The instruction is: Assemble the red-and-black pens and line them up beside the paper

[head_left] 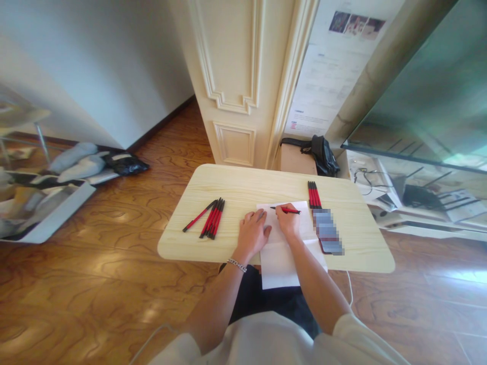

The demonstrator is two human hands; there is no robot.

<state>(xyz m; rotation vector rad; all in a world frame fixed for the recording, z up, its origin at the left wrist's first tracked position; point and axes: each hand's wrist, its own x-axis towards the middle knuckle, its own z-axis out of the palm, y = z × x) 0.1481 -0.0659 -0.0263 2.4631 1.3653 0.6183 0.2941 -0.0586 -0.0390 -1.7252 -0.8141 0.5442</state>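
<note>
My right hand (288, 220) grips a red and black pen (292, 211), its dark tip pointing left over a white sheet of paper (281, 258). The sheet has a crease across it, and its near end hangs past the table edge. Flat on the paper's left edge lies my left hand (253, 230), fingers stretched out and holding nothing. Several red and black pens (213, 219) lie in a loose bunch to the left. Another row of similar pens (314, 195) sits side by side at the right, just beyond a blurred phone (327, 230).
The light wooden table (357, 223) has rounded corners. Behind it stand a cream panelled door (236, 76) and a box with a black bag (323, 154) on top. A large screen (429, 96) is at the right. Wrapped packages (81, 162) lie on the floor at left.
</note>
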